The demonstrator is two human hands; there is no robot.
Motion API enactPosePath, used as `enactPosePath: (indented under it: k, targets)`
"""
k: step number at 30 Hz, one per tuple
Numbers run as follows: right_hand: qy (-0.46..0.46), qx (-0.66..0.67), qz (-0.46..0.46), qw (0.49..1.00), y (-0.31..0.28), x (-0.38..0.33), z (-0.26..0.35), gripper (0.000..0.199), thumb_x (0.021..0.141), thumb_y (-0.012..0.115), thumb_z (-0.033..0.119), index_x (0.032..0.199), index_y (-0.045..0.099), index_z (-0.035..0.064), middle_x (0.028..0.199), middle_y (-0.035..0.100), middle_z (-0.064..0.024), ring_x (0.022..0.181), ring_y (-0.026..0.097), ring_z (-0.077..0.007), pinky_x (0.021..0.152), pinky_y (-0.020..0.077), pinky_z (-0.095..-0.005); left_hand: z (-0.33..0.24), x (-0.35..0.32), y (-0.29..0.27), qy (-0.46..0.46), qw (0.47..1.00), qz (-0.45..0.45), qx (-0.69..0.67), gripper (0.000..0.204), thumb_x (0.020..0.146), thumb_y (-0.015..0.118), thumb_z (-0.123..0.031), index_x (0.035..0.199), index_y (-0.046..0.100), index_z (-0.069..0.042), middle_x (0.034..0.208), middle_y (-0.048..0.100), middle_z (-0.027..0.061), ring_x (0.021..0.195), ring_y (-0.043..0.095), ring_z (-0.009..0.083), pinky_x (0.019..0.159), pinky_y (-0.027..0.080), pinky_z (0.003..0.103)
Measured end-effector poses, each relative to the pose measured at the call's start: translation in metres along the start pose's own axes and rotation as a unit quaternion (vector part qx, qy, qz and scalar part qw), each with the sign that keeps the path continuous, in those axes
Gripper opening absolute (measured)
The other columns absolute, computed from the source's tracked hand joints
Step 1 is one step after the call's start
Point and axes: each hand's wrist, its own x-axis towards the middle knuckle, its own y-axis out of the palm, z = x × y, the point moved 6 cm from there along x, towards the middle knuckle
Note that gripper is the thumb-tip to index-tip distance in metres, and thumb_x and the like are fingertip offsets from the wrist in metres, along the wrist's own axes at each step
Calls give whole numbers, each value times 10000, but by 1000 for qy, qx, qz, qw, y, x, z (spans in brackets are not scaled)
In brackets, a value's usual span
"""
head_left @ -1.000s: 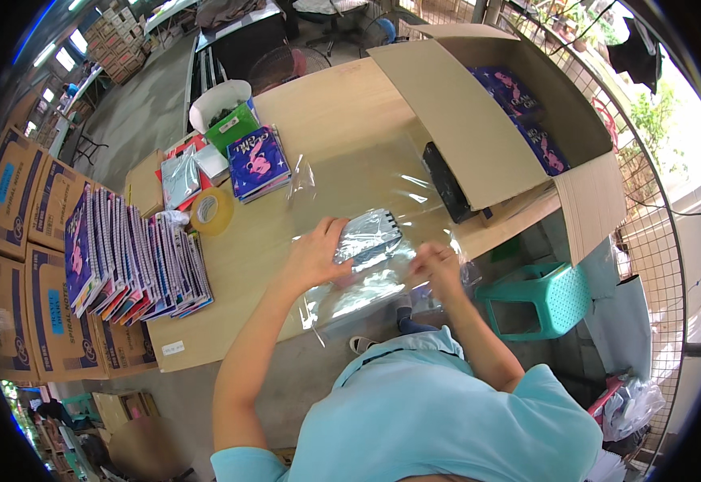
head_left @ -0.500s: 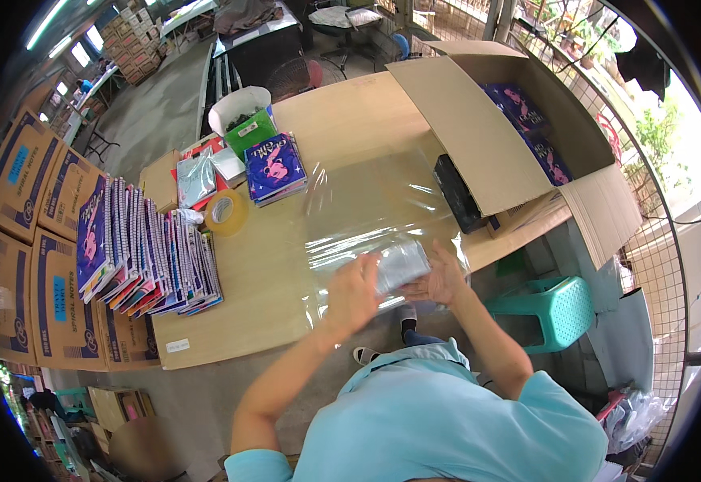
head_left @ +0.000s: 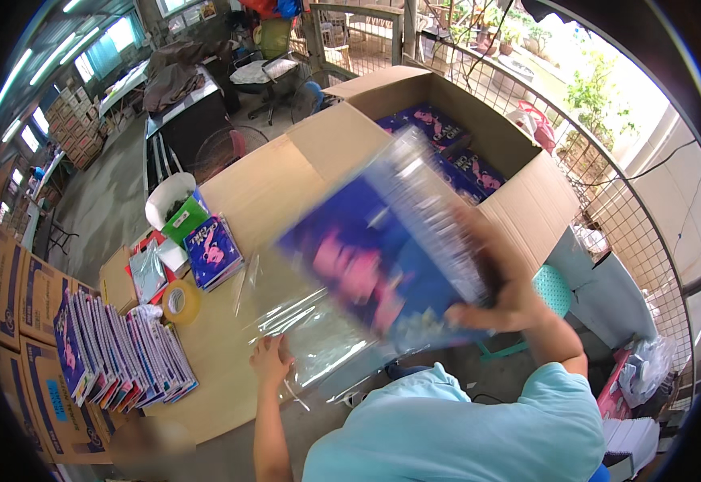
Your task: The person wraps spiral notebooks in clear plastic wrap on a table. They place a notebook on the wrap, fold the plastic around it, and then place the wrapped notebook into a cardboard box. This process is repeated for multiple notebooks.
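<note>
My right hand [head_left: 499, 293] grips a plastic-wrapped notebook pack [head_left: 358, 249] by its lower right side and holds it up, tilted, over the table. Its dark blue cover with a pink figure is smeared by motion, and clear film gleams along one edge. My left hand [head_left: 272, 363] rests at the near table edge, fingers spread on the border of a clear plastic sheet [head_left: 318, 341]. Part of that sheet is hidden behind the raised pack. Beyond it, an open carton [head_left: 519, 221] holds more blue notebooks [head_left: 475, 173].
To the left stands a row of spiral notebooks [head_left: 126, 349] beside stacked cartons [head_left: 41, 345]. A tape roll [head_left: 180, 301], a small notebook stack [head_left: 212, 251] and a green-and-white container [head_left: 178, 210] sit on the table [head_left: 222, 353]. A teal stool [head_left: 553, 289] is at the right.
Both hands were together over a silvery film-wrapped packet on the sheet. My right hand has now lifted a wrapped pack up; my left hand has moved left. The view has shifted.
</note>
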Motion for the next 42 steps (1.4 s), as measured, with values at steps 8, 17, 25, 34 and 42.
enactPosePath:
  k: [8,17,25,34,42]
  targets:
    - [-33,-496,-114,860,-115,69,-140,723,705,717,142,1390,504,239,1229,532,-192,1087,562,-356,882,498,-425,-22,16,0,-88,988,101,79,769,667,835,-222,1336,456,-235,1415,395,146,1275,425,384,998,338,596]
    - [225,-397,-27,889,-206,110,-248,603,628,754,185,1221,667,253,928,696,-148,787,656,-222,744,517,-374,-38,-4,0,-89,986,131,46,1125,527,894,-447,1459,302,-228,1490,259,240,1396,237,422,1064,182,700]
    - [375,-457,84,802,-264,67,-367,571,720,764,149,1262,609,58,1093,677,-183,944,669,-259,872,511,-344,-28,-8,13,-101,988,112,31,1198,483,900,-471,1476,277,-226,1514,173,183,1393,237,405,1039,201,704]
    - [426,-415,520,613,-195,18,-454,1200,641,797,576,1542,92,212,1571,186,-182,1380,341,-370,1113,331,-437,-40,-10,17,-72,987,142,9,1374,394,893,-532,1523,203,-160,1544,144,238,1431,165,415,1056,157,701]
    - [33,86,43,995,-40,80,-136,390,862,640,178,1200,582,-10,968,673,-145,791,634,-149,706,513,-284,-37,-12,1,-69,991,110,36,1346,425,876,-570,1521,190,-196,1527,212,224,1424,181,425,1000,191,763]
